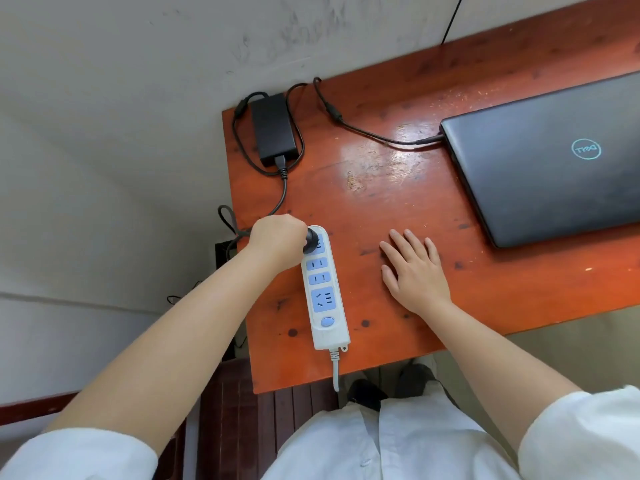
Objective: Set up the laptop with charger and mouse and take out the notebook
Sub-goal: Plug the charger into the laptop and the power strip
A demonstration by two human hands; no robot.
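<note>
Left hand [277, 242] at frame centre-left, fist curled tight, knuckles up, bare forearm running down to lower left. Right hand [412, 268] just right of centre, flat, palm down, fingers spread, forearm trailing lower right.

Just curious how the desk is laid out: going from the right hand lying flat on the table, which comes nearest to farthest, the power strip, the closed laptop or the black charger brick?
1. Power strip: just left of the right hand.
2. Laptop: up and to the right, lid closed.
3. Charger brick: far back-left corner of the table.
</note>
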